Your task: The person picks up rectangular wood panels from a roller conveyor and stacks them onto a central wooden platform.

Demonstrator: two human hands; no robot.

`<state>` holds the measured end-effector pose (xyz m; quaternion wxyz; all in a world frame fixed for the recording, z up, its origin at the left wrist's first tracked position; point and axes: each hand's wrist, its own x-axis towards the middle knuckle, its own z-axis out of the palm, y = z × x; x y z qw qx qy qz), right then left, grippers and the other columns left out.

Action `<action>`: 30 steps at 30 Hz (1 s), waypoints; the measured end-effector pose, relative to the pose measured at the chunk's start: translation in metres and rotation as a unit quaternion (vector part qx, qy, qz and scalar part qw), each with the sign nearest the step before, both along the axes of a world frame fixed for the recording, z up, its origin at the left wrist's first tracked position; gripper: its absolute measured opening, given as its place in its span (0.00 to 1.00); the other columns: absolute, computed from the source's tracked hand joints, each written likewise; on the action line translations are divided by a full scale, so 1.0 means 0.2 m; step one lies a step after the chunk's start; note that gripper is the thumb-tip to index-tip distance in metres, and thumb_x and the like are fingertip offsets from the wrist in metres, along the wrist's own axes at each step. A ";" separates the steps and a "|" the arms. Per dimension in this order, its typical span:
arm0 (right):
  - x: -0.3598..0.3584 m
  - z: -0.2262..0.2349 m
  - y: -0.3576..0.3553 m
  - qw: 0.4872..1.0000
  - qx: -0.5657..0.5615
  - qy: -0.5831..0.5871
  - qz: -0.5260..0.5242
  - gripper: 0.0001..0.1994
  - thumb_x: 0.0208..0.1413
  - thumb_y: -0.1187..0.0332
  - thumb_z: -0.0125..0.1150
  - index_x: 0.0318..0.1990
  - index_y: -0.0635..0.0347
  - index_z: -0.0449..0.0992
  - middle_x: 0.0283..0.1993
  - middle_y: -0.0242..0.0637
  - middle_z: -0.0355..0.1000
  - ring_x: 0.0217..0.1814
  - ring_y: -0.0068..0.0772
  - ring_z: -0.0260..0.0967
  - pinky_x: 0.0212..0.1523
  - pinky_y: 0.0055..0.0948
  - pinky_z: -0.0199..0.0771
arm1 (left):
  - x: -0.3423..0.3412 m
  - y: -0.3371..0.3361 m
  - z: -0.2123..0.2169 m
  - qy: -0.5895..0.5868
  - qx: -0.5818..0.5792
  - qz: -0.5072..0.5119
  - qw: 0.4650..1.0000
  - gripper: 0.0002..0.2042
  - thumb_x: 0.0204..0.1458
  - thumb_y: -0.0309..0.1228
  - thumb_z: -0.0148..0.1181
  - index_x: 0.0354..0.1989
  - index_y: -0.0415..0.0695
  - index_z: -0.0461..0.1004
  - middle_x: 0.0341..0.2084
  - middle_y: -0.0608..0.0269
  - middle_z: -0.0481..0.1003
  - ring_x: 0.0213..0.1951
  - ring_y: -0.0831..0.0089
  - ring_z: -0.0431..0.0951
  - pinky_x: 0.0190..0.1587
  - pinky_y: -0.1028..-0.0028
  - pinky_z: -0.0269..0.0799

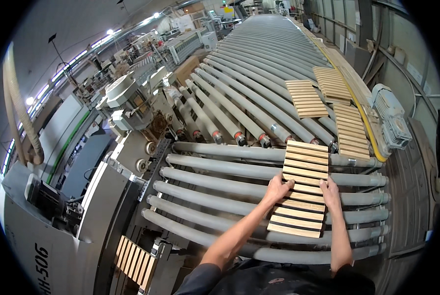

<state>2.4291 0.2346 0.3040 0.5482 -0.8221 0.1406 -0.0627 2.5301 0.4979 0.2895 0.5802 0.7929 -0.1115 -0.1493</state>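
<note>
Two bare hands rest on a pale slatted wooden panel [302, 189] lying flat across the grey steel conveyor rollers [220, 196]. Left hand [277, 189] lies on the panel's left edge, fingers spread, laid flat over the slats, thumb off the side; not clamped on it. Right hand [330, 191] sits flat on the right edge, fingers together, pointing up along the slats, pressing rather than gripping. Panel is near the right end of the rollers, long side running away from the person, slightly tilted.

Three more slatted wooden panels farther up the roller bed: one [306, 98] in the middle, one [332, 83] just beside it to the right, one [351, 132] nearer, along the yellow side rail [362, 118]. Grey electric motor [391, 120] outside the rail, right. Grey machine housing [43, 231] lower left, with another stack of pale wooden slats [135, 260] beside it. Beige flexible extraction hose [18, 108] far left.
</note>
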 end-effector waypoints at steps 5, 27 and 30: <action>-0.01 -0.14 -0.06 0.998 0.016 -0.062 -0.028 0.27 0.74 0.58 0.54 0.74 0.65 0.69 0.65 0.57 0.78 0.70 0.55 0.75 0.70 0.45 0.71 | -0.01 -0.14 -0.02 0.021 -0.022 0.031 0.999 0.23 0.62 0.36 0.72 0.61 0.35 0.78 0.42 0.48 0.87 0.43 0.64 0.87 0.48 0.61 0.82; 0.51 0.50 0.96 0.860 -0.322 -0.194 0.344 0.28 0.70 0.57 0.67 0.70 0.65 0.75 0.66 0.54 0.77 0.69 0.54 0.74 0.72 0.47 0.69 | -1.07 1.58 0.00 -0.157 0.001 0.565 0.810 0.30 0.60 0.27 0.68 0.72 0.32 0.70 0.68 0.43 0.73 0.66 0.55 0.74 0.70 0.60 0.69; 0.66 0.44 1.57 0.825 -0.275 -0.176 0.460 0.31 0.70 0.51 0.65 0.68 0.70 0.75 0.66 0.61 0.75 0.70 0.58 0.72 0.74 0.48 0.68 | -1.13 1.98 -0.09 -0.169 0.114 0.667 0.717 0.33 0.59 0.27 0.66 0.74 0.30 0.66 0.71 0.38 0.69 0.73 0.47 0.69 0.78 0.55 0.60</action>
